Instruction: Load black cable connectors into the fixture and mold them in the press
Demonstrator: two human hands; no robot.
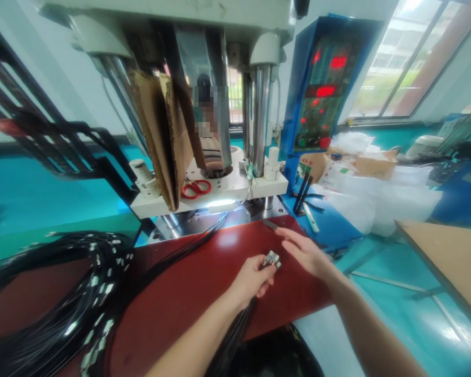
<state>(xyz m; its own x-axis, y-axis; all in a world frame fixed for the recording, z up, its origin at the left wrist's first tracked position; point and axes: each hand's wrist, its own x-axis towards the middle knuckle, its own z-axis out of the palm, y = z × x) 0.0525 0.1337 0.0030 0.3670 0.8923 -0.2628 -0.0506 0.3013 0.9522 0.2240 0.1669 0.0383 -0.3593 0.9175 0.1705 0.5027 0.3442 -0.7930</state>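
My left hand (255,275) is closed around a bundle of black cables (241,320), which hang down toward the table's front edge. Small silvery metal connectors (272,258) stick out past its thumb and fingers. Just to the right, my right hand (306,254) reaches over the red-brown tabletop with its fingers stretched and the thumb apart. Its index fingertip is at a small flat metal piece (270,224) lying near the press; whether they touch, I cannot tell. More black cables (180,254) run across the table to under the press's lit edge.
A press (255,193) stands behind the table, with red-handled scissors (196,188) and cardboard (160,141) on it. Coiled cables (113,272) lie at left. A blue control box (325,84) with red displays, a blue side shelf (337,228) and white bags (377,193) are at right.
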